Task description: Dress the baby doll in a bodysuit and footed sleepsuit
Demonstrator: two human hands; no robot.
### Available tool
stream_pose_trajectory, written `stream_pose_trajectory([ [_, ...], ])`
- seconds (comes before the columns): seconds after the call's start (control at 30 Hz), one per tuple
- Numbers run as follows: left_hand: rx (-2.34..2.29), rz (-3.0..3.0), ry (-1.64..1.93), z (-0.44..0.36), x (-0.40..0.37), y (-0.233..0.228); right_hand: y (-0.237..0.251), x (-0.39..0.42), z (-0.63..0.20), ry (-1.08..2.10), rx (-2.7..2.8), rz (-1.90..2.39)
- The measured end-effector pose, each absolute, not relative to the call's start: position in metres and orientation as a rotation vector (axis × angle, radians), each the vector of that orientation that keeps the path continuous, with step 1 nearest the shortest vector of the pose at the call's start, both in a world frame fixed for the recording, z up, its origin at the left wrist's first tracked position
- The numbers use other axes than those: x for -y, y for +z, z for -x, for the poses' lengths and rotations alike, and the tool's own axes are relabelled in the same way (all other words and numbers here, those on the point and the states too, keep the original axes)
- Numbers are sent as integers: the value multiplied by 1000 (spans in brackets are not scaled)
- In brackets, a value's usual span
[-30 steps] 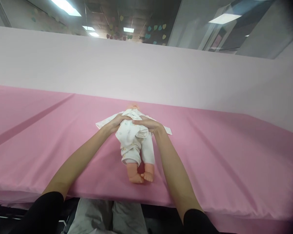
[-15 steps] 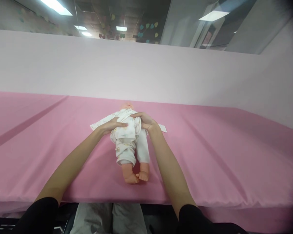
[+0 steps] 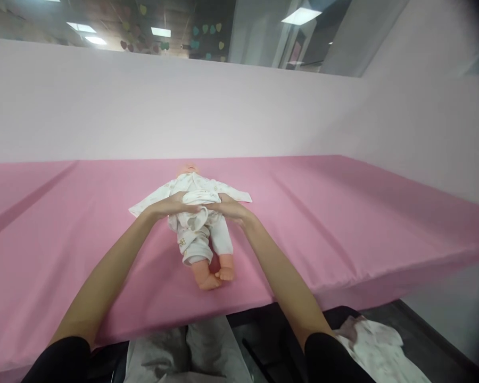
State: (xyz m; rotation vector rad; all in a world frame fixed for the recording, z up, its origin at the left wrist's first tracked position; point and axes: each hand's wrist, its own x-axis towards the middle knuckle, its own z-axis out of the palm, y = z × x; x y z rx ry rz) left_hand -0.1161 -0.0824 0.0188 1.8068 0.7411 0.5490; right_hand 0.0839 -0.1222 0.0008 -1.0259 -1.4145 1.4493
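In the head view a doll [image 3: 201, 229] lies face up on the pink worktop [image 3: 343, 229], its long axis running from the head just beyond the fingers to the bare feet on the near side of them. Both hands meet over its middle: the left hand [image 3: 171, 206] and the right hand [image 3: 228, 208] each have fingers [image 3: 191, 210] pinched on the bunched white garment [image 3: 195, 198] at the waist, equally near. Another cloth [image 3: 377, 346] lies low, well apart to the right of the fingers.

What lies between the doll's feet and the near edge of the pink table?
Nothing: in the head view, the stretch of pink table cover between the doll's feet and the near edge is bare. Both hands, left and right, rest higher up on the doll's middle.
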Motion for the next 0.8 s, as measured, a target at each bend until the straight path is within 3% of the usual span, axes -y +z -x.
stream_pose_trajectory([
  [0.2,-758,-1985,463,113,92,27,-27,121,-80,1592,1069,768],
  [0.57,-665,-1695,448,114,83,20,-22,142,-75,1561,1172,713],
  [0.8,-816,-2235,429,109,97,32,-36,128,-73,1434,1106,711],
])
